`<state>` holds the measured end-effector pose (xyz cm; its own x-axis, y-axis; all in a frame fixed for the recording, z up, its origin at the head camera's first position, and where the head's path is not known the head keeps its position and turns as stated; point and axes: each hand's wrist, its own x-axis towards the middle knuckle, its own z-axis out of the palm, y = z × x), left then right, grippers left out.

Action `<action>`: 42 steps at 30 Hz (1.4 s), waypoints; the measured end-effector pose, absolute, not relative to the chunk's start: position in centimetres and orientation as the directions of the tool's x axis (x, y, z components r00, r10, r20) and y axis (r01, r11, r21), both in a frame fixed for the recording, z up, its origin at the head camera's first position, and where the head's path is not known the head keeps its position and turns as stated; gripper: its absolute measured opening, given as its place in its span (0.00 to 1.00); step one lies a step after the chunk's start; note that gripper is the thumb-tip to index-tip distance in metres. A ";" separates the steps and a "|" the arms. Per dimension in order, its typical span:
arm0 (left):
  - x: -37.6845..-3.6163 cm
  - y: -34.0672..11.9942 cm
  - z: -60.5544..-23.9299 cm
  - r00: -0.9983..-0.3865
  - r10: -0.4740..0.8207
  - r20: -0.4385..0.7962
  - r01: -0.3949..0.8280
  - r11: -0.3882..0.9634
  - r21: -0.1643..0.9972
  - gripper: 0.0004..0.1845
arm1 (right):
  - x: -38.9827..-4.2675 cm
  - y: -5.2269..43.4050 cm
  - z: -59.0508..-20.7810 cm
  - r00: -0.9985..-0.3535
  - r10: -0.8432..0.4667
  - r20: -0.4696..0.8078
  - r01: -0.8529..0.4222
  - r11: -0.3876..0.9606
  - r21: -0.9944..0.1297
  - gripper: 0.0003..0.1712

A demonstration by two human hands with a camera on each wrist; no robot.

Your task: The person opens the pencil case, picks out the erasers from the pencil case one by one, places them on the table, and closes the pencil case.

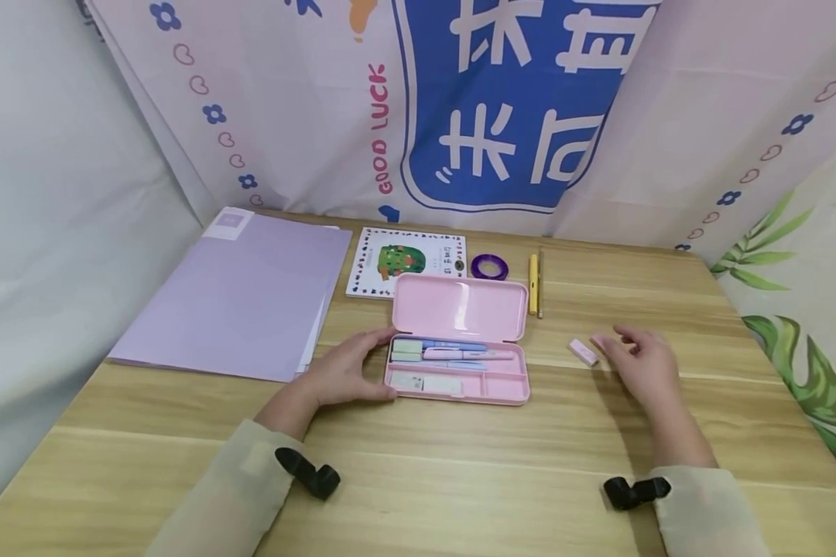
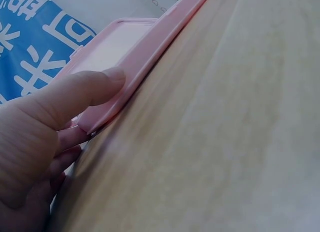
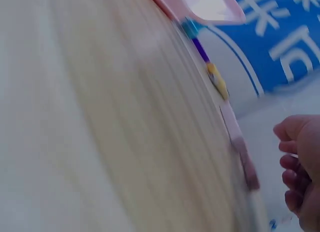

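A pink pencil case (image 1: pixel 505 393) lies with its lid raised, holding several pens and highlighters (image 1: pixel 453 353) and white pieces (image 1: pixel 425 382) in the front compartment. My left hand (image 1: pixel 344 370) grips its left end, thumb at the front wall and fingers at the back corner. In the left wrist view the thumb of that left hand (image 2: pixel 60 104) presses the case's side (image 2: pixel 137 74). To the right lie a pink-and-white eraser (image 1: pixel 583 352) and a second pink piece (image 1: pixel 601 342). Just beside that piece is my right hand (image 1: pixel 644 363), fingers loosely curled, apart from both pieces in the right wrist view.
Behind the case are a picture booklet (image 1: pixel 369 271), a purple roll of tape (image 1: pixel 490 267), a yellow pen (image 1: pixel 532 284) and a thin pencil (image 1: pixel 540 286). A lilac folder (image 1: pixel 244 290) with papers lies at the left. A printed curtain (image 1: pixel 306 116) hangs along the table's back edge.
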<state>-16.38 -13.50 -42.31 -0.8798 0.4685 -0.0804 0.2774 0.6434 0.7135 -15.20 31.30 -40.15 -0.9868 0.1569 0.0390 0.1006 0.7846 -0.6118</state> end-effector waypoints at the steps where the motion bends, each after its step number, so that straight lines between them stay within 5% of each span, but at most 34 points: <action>1: -16.4 -13.5 -42.3 -0.880 0.469 -0.080 0.276 0.641 0.717 0.56 | -15.2 30.4 -39.8 -0.989 0.131 0.073 0.059 0.787 -0.614 0.30; 7: -16.3 -13.6 -42.3 -0.878 0.472 -0.075 0.284 0.642 0.712 0.57 | -15.8 23.1 -39.0 -0.983 -0.118 0.142 -0.181 0.766 -0.617 0.20; 16: -16.1 -13.4 -42.1 -0.878 0.471 -0.086 0.282 0.654 0.702 0.57 | -17.2 13.3 -39.9 -0.892 -0.433 0.133 -0.430 0.717 -0.548 0.16; 25: -16.1 -13.5 -42.2 -0.874 0.480 -0.079 0.299 0.659 0.690 0.56 | -18.1 9.6 -40.2 -0.886 -0.461 0.043 -0.414 0.747 -0.521 0.15; 35: -16.0 -13.5 -42.2 -0.877 0.474 -0.081 0.292 0.659 0.693 0.56 | -18.0 9.1 -40.3 -0.915 -0.402 -0.044 -0.271 0.691 -0.670 0.08; 42: -16.0 -13.5 -42.1 -0.879 0.467 -0.094 0.279 0.665 0.693 0.57 | -17.9 8.8 -40.3 -0.904 -0.425 -0.050 -0.290 0.694 -0.659 0.13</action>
<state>-16.01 -13.50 -42.09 -0.8792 0.4671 -0.0943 0.2790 0.6650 0.6927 -17.91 8.79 -40.29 -0.9037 -0.4253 -0.0497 -0.2902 0.6938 -0.6591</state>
